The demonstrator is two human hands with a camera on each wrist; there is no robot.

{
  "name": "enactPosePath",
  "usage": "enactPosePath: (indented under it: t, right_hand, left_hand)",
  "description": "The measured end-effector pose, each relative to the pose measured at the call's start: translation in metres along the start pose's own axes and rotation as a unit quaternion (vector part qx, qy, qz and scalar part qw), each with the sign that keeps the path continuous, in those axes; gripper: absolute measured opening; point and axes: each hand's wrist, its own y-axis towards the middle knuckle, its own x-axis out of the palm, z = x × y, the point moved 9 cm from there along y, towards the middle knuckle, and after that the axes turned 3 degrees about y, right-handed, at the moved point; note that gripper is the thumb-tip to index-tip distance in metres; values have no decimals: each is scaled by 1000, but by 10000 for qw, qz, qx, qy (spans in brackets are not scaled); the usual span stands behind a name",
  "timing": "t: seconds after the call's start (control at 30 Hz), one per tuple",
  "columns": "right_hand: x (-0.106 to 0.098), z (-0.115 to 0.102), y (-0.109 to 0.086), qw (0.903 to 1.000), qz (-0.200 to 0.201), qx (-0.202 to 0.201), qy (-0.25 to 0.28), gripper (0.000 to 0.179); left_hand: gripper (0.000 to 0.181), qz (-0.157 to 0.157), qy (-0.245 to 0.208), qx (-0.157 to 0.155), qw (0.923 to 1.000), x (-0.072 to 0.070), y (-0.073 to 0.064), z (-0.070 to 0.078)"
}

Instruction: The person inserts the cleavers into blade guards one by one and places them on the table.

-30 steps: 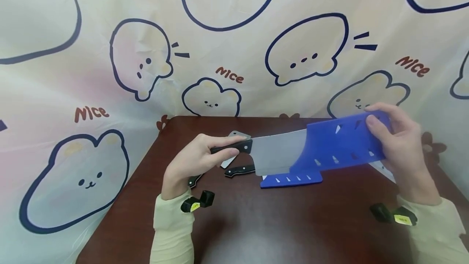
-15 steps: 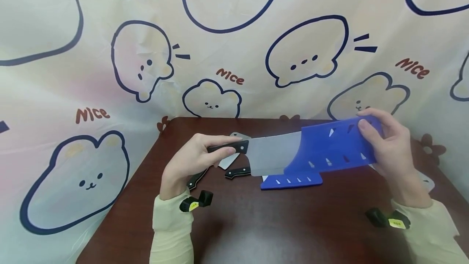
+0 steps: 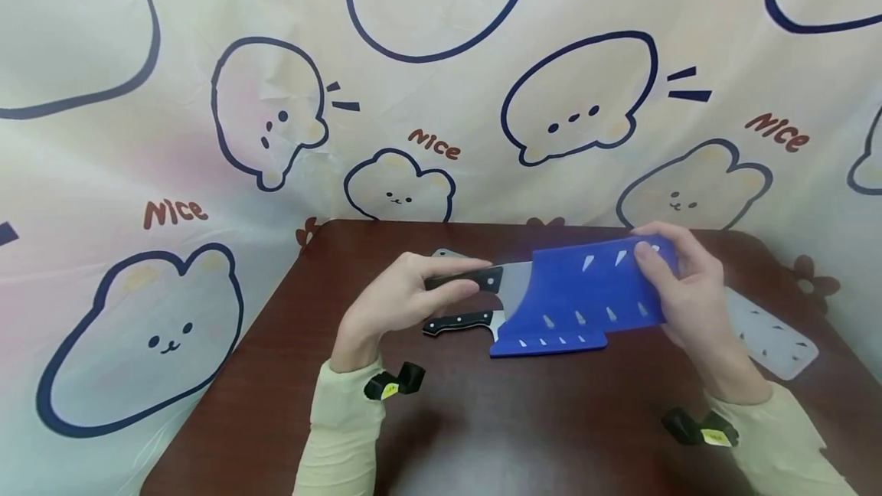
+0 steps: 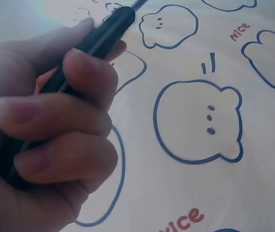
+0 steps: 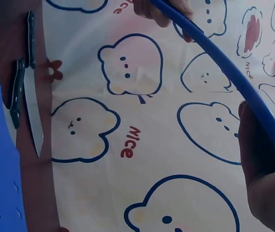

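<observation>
My left hand (image 3: pixel 406 301) grips the black handle (image 3: pixel 482 279) of a cleaver, held above the table with its blade pointing right. In the left wrist view, the fingers curl round that handle (image 4: pixel 106 36). My right hand (image 3: pixel 696 308) pinches the far end of a slotted blue blade sheath (image 3: pixel 579 282). Most of the cleaver blade (image 3: pixel 515 282) is inside the sheath; only a strip near the handle shows. The right wrist view has the held sheath (image 5: pixel 215 58) edge-on, with the right thumb (image 5: pixel 253 145) against it.
Below lies a second black-handled knife (image 3: pixel 458 322) in another blue sheath (image 3: pixel 551 343). A bare-bladed knife (image 5: pixel 33 106) lies beside it. At the table's right is a slotted white sheath (image 3: pixel 775 334). A patterned cloth (image 3: pixel 441 83) hangs behind the brown table (image 3: pixel 482 419).
My right hand has moved left and slightly down with the blue sheath, covering more of the cleaver blade. My left hand has lately shifted right. The white sheath has come into fuller view.
</observation>
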Motion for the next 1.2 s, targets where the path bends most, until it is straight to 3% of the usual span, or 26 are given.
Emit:
enactPosePath:
  t: [0.17, 0.33, 0.57, 0.77, 0.9, 1.07, 1.2]
  right_hand:
    - [0, 0, -2, 9997, 105, 9, -232, 34]
    - [-4, 0, 1, 9982, 73, 54, -600, 34]
    - [-5, 19, -4, 9919, -296, 440, -1158, 34]
    - [-23, 44, -2, 9743, -475, 1042, -1940, 39]
    - [-36, 59, -1, 9607, -916, 1314, -2269, 41]
    - [-51, 78, 0, 9368, -1514, 1660, -2683, 43]
    - [-59, 88, -3, 9261, -1737, 1777, -2840, 45]
  left_hand:
    - [34, -31, -28, -224, 9997, 5, 2, -2]
    - [35, -96, -52, -154, 9998, 9, 3, -3]
    - [35, -415, -160, -427, 9981, 28, 0, -19]
    - [38, -733, -213, -416, 9962, 48, 4, -21]
    - [41, -1166, 33, -376, 9925, 64, 4, -21]
    - [49, -1725, 443, -534, 9826, 87, 3, -28]
    - [52, -1939, 814, -467, 9765, 102, 5, -31]
